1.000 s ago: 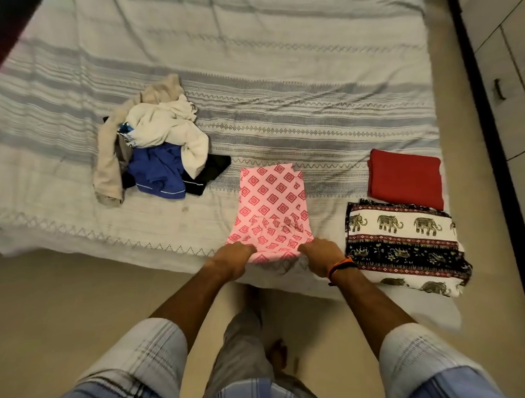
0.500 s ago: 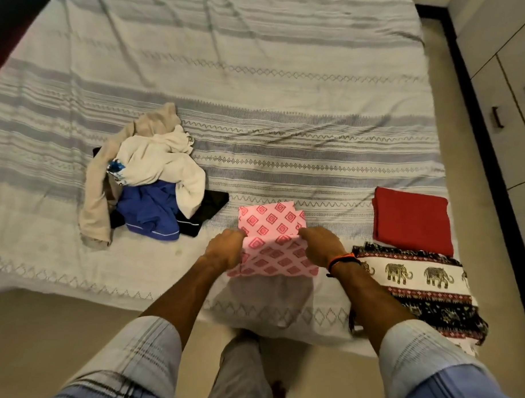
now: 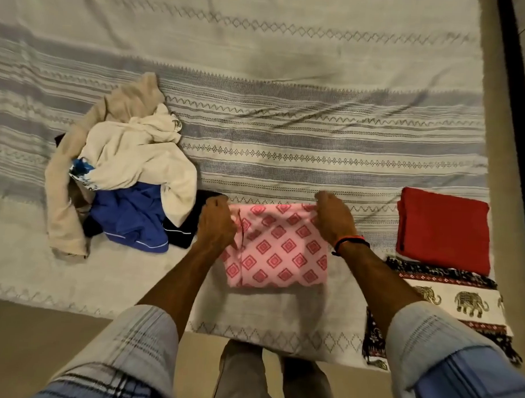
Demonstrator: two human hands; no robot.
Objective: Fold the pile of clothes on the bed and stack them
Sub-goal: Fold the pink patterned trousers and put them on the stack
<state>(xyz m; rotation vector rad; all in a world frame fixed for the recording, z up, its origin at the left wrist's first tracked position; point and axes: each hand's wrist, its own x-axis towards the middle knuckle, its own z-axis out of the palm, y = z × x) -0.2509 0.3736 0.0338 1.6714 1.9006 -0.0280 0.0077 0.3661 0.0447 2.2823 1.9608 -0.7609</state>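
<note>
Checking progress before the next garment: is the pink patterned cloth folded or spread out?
Folded: the pink cloth lies as a compact rectangle on the bed, both hands at its far edge.

We've 1 view only: head cam, looking fwd & steeply down from close above the striped grey-and-white bedspread edge, forearms entering from frame bottom.

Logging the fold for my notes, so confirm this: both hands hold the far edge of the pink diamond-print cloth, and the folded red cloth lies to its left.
One thing is wrong: the folded red cloth lies to the right of the pink diamond-print cloth, not the left. The head view shows it. The left hand and right hand do hold its far edge.
</note>
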